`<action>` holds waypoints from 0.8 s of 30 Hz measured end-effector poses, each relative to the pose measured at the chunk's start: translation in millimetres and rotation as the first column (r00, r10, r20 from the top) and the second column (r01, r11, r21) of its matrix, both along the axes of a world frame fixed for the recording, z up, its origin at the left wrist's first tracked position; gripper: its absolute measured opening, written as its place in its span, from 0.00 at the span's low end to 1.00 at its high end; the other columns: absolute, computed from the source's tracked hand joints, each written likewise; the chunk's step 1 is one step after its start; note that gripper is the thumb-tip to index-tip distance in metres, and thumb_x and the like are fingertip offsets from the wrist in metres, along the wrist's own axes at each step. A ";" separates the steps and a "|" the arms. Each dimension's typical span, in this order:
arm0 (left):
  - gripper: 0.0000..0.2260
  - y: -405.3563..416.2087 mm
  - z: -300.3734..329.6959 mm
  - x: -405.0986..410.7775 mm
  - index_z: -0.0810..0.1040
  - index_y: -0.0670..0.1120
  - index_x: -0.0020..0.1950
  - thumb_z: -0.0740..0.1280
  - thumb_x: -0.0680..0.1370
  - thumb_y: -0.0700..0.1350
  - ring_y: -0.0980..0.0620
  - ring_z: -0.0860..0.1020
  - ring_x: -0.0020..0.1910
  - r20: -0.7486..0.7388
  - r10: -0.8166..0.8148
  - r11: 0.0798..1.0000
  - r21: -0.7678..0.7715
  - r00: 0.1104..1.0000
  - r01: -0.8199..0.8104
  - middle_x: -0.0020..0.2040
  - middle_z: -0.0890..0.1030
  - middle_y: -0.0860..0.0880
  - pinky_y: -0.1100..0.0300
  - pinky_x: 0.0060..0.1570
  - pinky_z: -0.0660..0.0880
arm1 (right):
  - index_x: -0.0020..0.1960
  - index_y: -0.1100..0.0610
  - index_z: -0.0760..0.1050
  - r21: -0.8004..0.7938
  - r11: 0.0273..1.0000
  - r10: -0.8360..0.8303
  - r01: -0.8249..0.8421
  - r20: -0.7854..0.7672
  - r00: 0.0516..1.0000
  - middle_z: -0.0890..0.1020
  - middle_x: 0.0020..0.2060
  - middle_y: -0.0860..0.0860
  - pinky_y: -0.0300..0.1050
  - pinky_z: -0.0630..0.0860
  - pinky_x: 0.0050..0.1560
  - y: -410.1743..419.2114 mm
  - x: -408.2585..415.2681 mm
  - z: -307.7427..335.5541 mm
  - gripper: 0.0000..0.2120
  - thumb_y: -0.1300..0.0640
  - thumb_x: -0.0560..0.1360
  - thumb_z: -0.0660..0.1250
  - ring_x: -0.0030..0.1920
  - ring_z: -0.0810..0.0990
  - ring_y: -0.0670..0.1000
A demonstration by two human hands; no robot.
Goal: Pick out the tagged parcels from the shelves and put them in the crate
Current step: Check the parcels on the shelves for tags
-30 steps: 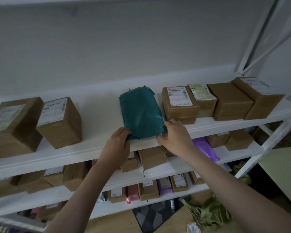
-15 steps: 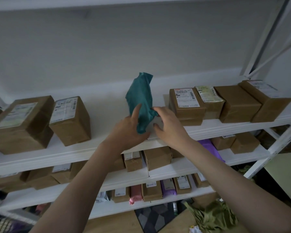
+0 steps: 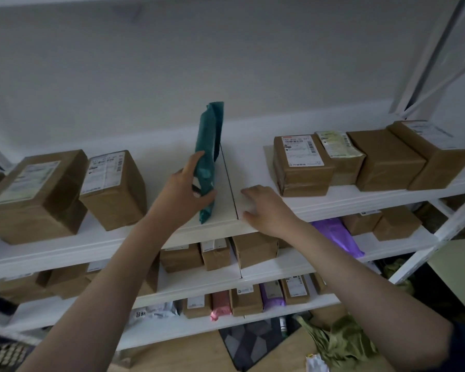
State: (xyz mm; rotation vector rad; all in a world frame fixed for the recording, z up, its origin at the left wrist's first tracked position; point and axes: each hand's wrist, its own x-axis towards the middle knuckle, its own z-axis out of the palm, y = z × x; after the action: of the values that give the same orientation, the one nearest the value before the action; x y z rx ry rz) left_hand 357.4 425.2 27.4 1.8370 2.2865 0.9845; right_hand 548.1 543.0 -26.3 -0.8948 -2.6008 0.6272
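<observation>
- The left hand (image 3: 184,189) grips a teal soft parcel (image 3: 208,159), thumb on the near face and fingers wrapped behind it.
- The parcel stands on edge, nearly upright, its lower corner touching the top shelf (image 3: 156,234) near the front lip, just left of the seam between two shelf boards.
- The right hand (image 3: 266,208) holds nothing; it lies palm down with fingers spread on the shelf's front edge, just right of the seam and apart from the parcel.
- Right of that hand a labelled brown box (image 3: 301,167) sits on the same shelf, with three more brown boxes beside it in a row.
- Left of the parcel two labelled brown boxes (image 3: 110,189) stand tilted.
- Lower shelves carry small brown boxes and a purple bag (image 3: 338,237).
- No crate can be made out.
</observation>
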 end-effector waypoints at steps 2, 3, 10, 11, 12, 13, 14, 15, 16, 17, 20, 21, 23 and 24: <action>0.42 -12.1 0.0 -12.4 0.54 0.57 0.79 0.77 0.73 0.49 0.57 0.78 0.51 0.045 0.017 1.000 0.005 0.999 -0.017 0.66 0.75 0.48 0.63 0.52 0.78 | 0.75 0.57 0.69 0.027 1.000 -0.002 0.001 0.054 0.999 0.72 0.72 0.55 0.53 0.64 0.71 0.2 -7.4 -0.6 0.25 0.50 0.80 0.64 0.73 0.66 0.58; 0.43 -18.3 -0.6 -19.1 0.54 0.56 0.79 0.78 0.72 0.50 0.56 0.77 0.55 0.068 0.029 1.000 0.004 0.997 -0.029 0.68 0.73 0.48 0.61 0.56 0.78 | 0.73 0.58 0.71 0.040 0.999 0.005 -0.008 0.067 0.998 0.73 0.71 0.55 0.53 0.65 0.70 -0.9 -12.3 0.4 0.24 0.49 0.80 0.64 0.72 0.66 0.58; 0.43 -41.4 -19.7 -49.9 0.62 0.50 0.78 0.80 0.69 0.53 0.59 0.72 0.63 0.151 0.114 0.993 -0.029 0.982 -0.111 0.67 0.68 0.59 0.62 0.64 0.73 | 0.64 0.56 0.77 0.093 0.990 0.098 -0.108 0.108 0.989 0.77 0.61 0.53 0.50 0.69 0.60 -9.3 -52.8 -2.7 0.24 0.40 0.77 0.66 0.66 0.70 0.57; 0.41 -42.1 -23.5 -51.5 0.63 0.51 0.77 0.79 0.69 0.54 0.59 0.72 0.63 0.165 0.113 0.994 -0.028 0.980 -0.110 0.67 0.68 0.59 0.60 0.65 0.74 | 0.61 0.55 0.78 0.080 0.990 0.105 -0.113 0.097 0.990 0.78 0.58 0.53 0.49 0.69 0.56 -9.3 -57.8 -4.1 0.22 0.40 0.76 0.67 0.64 0.70 0.56; 0.39 -42.7 -26.3 -51.8 0.64 0.51 0.77 0.79 0.70 0.53 0.59 0.73 0.63 0.178 0.115 0.993 -0.030 0.977 -0.112 0.67 0.69 0.59 0.58 0.66 0.74 | 0.59 0.55 0.78 0.066 0.991 0.111 -0.117 0.089 0.990 0.78 0.56 0.52 0.48 0.70 0.55 -9.0 -61.5 -5.5 0.21 0.40 0.75 0.67 0.63 0.71 0.56; 0.38 -42.9 -28.8 -52.0 0.64 0.51 0.76 0.78 0.71 0.52 0.58 0.73 0.63 0.185 0.117 0.993 -0.030 0.976 -0.113 0.67 0.70 0.58 0.56 0.66 0.75 | 0.58 0.55 0.78 0.060 0.991 0.116 -0.121 0.080 0.990 0.78 0.55 0.52 0.48 0.70 0.54 -8.5 -64.0 -6.4 0.21 0.40 0.75 0.68 0.62 0.71 0.55; 0.37 -42.8 -31.7 -52.9 0.64 0.51 0.76 0.78 0.71 0.51 0.57 0.73 0.63 0.190 0.119 0.993 -0.029 0.975 -0.115 0.67 0.70 0.56 0.54 0.66 0.75 | 0.57 0.55 0.78 0.059 0.991 0.119 -0.124 0.070 0.990 0.78 0.54 0.51 0.48 0.71 0.54 -7.8 -65.3 -7.4 0.20 0.41 0.74 0.68 0.61 0.71 0.55; 0.37 -42.3 -33.6 -53.0 0.64 0.50 0.76 0.78 0.72 0.51 0.56 0.73 0.63 0.197 0.121 0.993 -0.030 0.973 -0.117 0.68 0.71 0.54 0.54 0.66 0.76 | 0.55 0.55 0.78 0.060 0.990 0.122 -0.125 0.061 0.991 0.78 0.54 0.51 0.48 0.71 0.54 -6.7 -65.7 -8.6 0.19 0.41 0.74 0.68 0.60 0.71 0.55; 0.38 -41.8 -35.2 -52.8 0.63 0.49 0.77 0.78 0.72 0.50 0.56 0.73 0.64 0.206 0.130 0.991 -0.040 0.970 -0.125 0.69 0.71 0.52 0.54 0.66 0.75 | 0.54 0.55 0.78 0.055 0.990 0.124 -0.127 0.050 0.991 0.78 0.53 0.51 0.48 0.70 0.53 -5.4 -65.7 -9.8 0.18 0.42 0.74 0.69 0.60 0.71 0.55; 0.39 -41.4 -36.5 -52.5 0.61 0.48 0.78 0.78 0.72 0.49 0.56 0.72 0.65 0.207 0.143 0.989 -0.056 0.968 -0.134 0.70 0.70 0.51 0.56 0.67 0.73 | 0.53 0.55 0.78 0.044 0.991 0.124 -0.126 0.042 0.991 0.78 0.53 0.51 0.47 0.69 0.53 -4.0 -65.4 -10.6 0.17 0.42 0.74 0.69 0.60 0.70 0.55; 0.42 -39.4 -41.0 -49.3 0.57 0.46 0.80 0.77 0.73 0.49 0.53 0.69 0.68 0.186 0.175 0.983 -0.087 0.967 -0.161 0.73 0.68 0.49 0.59 0.70 0.67 | 0.51 0.54 0.78 0.001 0.993 0.118 -0.118 0.019 0.993 0.78 0.51 0.50 0.47 0.70 0.56 0.0 -63.6 -11.7 0.16 0.42 0.73 0.68 0.61 0.71 0.55; 0.42 -38.9 -43.2 -48.1 0.57 0.45 0.80 0.77 0.73 0.50 0.52 0.69 0.70 0.178 0.184 0.981 -0.099 0.967 -0.168 0.74 0.68 0.48 0.61 0.70 0.64 | 0.52 0.52 0.77 -0.006 0.993 0.115 -0.115 0.015 0.993 0.78 0.52 0.49 0.48 0.70 0.58 1.8 -62.8 -12.7 0.17 0.40 0.72 0.67 0.62 0.70 0.55; 0.41 -39.2 -47.2 -44.6 0.58 0.45 0.80 0.76 0.74 0.51 0.52 0.69 0.69 0.153 0.190 0.976 -0.134 0.970 -0.170 0.73 0.68 0.48 0.64 0.67 0.63 | 0.58 0.52 0.77 -0.020 0.994 0.104 -0.104 0.023 0.994 0.76 0.57 0.48 0.47 0.69 0.59 2.7 -60.0 -12.4 0.21 0.39 0.73 0.68 0.64 0.66 0.52; 0.39 -39.6 -49.4 -43.4 0.60 0.45 0.79 0.76 0.74 0.53 0.52 0.70 0.68 0.134 0.186 0.974 -0.157 0.973 -0.165 0.72 0.69 0.48 0.63 0.67 0.64 | 0.61 0.53 0.76 -0.023 0.995 0.094 -0.093 0.023 0.995 0.76 0.58 0.48 0.47 0.68 0.59 3.1 -58.4 -12.7 0.23 0.39 0.73 0.68 0.64 0.65 0.51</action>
State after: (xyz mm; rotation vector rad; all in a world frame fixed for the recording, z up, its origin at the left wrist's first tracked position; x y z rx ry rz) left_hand 314.0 385.6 -22.0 1.4760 2.3916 0.9128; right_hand 489.6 546.1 -39.1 -0.7954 -2.6747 0.6745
